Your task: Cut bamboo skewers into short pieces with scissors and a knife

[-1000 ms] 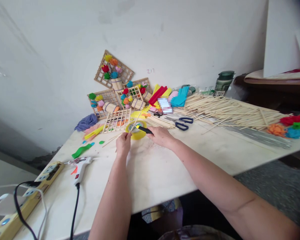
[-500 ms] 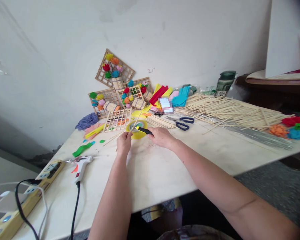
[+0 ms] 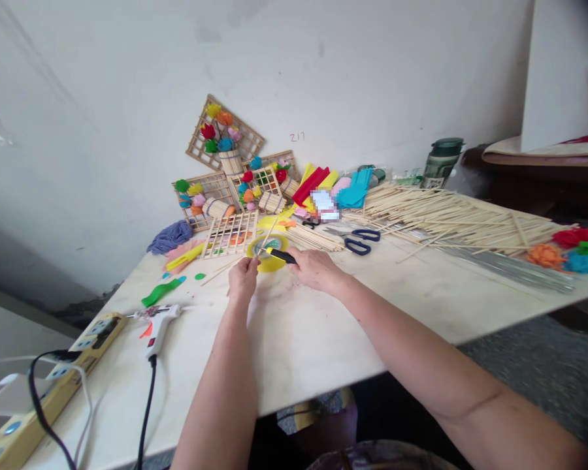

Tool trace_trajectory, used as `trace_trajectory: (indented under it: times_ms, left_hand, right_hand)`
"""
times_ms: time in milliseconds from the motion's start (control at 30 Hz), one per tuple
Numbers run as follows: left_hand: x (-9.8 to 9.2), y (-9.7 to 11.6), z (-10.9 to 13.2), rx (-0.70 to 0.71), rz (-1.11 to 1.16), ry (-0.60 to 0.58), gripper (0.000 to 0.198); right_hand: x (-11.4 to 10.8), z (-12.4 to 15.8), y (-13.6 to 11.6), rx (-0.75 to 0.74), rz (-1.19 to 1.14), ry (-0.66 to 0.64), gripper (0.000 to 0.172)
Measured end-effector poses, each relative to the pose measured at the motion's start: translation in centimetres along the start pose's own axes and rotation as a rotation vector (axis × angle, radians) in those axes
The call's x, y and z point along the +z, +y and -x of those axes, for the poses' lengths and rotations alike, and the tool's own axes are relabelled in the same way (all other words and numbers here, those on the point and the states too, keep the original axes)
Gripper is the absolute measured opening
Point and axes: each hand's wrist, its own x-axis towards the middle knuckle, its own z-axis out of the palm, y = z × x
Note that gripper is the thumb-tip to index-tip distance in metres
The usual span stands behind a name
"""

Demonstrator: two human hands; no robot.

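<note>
My left hand (image 3: 244, 279) is closed around a thin wooden stick (image 3: 271, 230), which slants up and away past the fingers. In my right hand (image 3: 313, 267) is a yellow and black utility knife (image 3: 281, 255); its tip meets or nearly meets the stick just above my left fingers. A roll of yellow tape (image 3: 273, 264) lies flat on the table behind both hands. Left of it rests a wooden stick lattice (image 3: 230, 235). Dark-blue-handled scissors (image 3: 357, 245) lie open to the right of the tape.
A white glue gun (image 3: 162, 331) with a black cord and a power strip (image 3: 53, 385) are at left. Lattices with felt flowers (image 3: 225, 143) lean against the wall. Many loose sticks (image 3: 436, 212) cover the right rear, near a dark green bottle (image 3: 441, 162).
Almost nothing differs. Both hands keep the same place and grip, with the knife still against or close to the stick; my right hand has shifted very slightly.
</note>
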Motion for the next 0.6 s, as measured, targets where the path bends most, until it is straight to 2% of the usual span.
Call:
trace_trajectory:
  times_ms: [233, 333, 433, 533, 600]
  left_hand:
    - [0.5, 0.0, -0.2, 0.01, -0.287, -0.097, 0.033]
    - [0.6, 0.4, -0.2, 0.007, -0.316, -0.111, 0.031]
    - [0.6, 0.4, -0.1, -0.032, -0.189, -0.138, 0.036]
    - [0.1, 0.1, -0.2, -0.159, 0.083, -0.174, 0.052]
    - [-0.6, -0.2, -0.3, -0.242, 0.213, -0.149, 0.062]
  right_hand:
    - [1.0, -0.4, 0.2, 0.04, 0.009, -0.096, 0.032]
    - [1.2, -0.5, 0.0, 0.072, 0.026, -0.129, 0.032]
    - [1.1, -0.4, -0.4, 0.063, 0.038, -0.105, 0.031]
    - [1.0, -0.2, -0.8, 0.06, 0.04, -0.084, 0.032]
    - [1.0, -0.2, -1.0, 0.064, 0.033, -0.089, 0.032]
